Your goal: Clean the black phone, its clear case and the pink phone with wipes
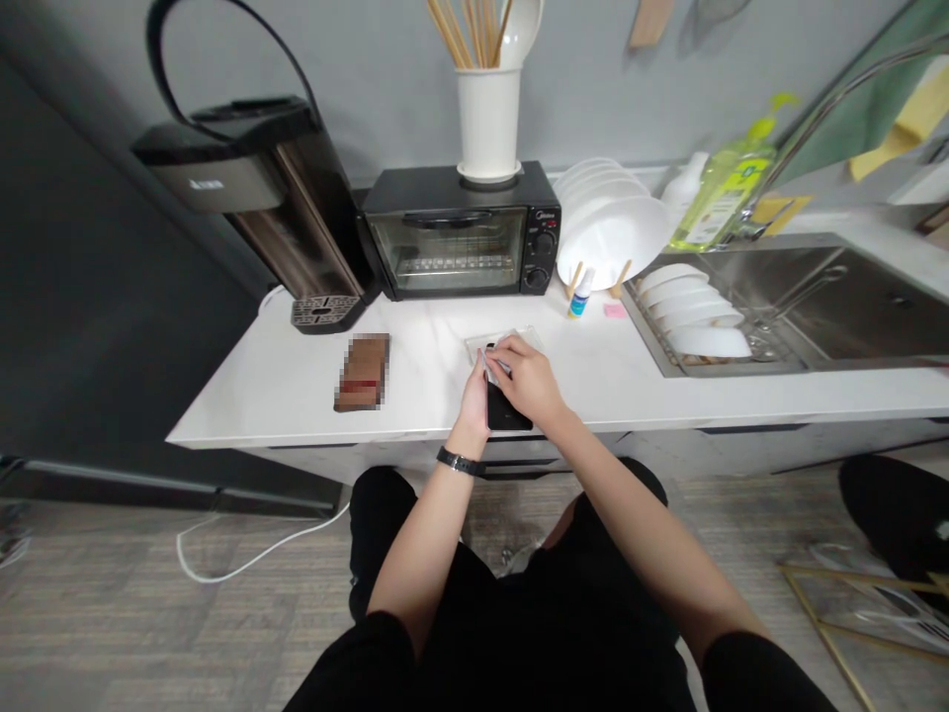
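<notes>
Near the counter's front edge, my left hand (473, 398) is closed along the left side of a black phone (508, 410). My right hand (530, 376) lies over the phone's far end with its fingers pinched together. Something small and pale shows between those fingertips, too small to name. Behind both hands lies a clear, flat case-like piece (528, 337), partly covered by them. A small white spray bottle with a blue label (580, 296) stands farther back to the right, beside a pink slip (615, 311).
A brown, blurred-out flat item (363, 373) lies to the left. Behind stand a tall drinks machine (297, 218), a toaster oven (460, 237) with a white utensil holder (489, 119) on top, and racked plates (612, 237). The sink (837, 297) with bowls (697, 311) is at the right.
</notes>
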The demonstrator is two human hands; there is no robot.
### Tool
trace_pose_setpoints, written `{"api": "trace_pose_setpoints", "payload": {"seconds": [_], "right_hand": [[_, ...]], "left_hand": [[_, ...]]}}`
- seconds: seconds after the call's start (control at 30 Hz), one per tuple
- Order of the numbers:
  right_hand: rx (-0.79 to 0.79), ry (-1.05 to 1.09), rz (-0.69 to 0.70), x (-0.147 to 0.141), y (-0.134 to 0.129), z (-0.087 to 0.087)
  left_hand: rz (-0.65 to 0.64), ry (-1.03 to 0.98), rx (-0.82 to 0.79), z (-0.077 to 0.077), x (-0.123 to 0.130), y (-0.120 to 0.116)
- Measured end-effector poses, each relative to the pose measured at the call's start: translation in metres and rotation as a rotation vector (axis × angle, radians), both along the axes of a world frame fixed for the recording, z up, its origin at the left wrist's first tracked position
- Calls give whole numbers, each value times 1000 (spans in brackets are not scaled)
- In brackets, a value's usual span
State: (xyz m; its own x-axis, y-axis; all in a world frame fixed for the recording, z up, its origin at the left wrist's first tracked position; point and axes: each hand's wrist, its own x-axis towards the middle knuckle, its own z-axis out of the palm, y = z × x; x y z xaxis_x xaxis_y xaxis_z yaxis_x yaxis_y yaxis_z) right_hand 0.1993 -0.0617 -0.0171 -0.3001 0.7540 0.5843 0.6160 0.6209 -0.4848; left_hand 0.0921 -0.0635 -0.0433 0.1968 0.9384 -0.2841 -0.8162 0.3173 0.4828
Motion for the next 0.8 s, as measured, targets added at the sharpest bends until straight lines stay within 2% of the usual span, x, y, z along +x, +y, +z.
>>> {"api": "trace_pose_setpoints", "payload": {"seconds": [0.13,0.27,0.4,0.5,0.6,0.73,0.8], "right_hand": [[0,-30,47,-2,-34,-6],[-26,-29,123,8,-70,-11],[-42,-29,121,26,-83,-10],[-13,-42,22,35,-69,-7],[13,-47,-71,37,-41,-4],[1,8,-193,28,-6,-3],[6,39,-208,21,4,-2]], "left_hand": [[-82,-97,53,6,0,-7],[-68,-123,42,13,-1,-14],[-68,-128,60,14,1,-15],[-92,-127,60,15,2,-14],[-108,-89,46,17,3,-13],[-115,-32,33,15,2,-10],[-132,-6,25,11,3,-8]]}}
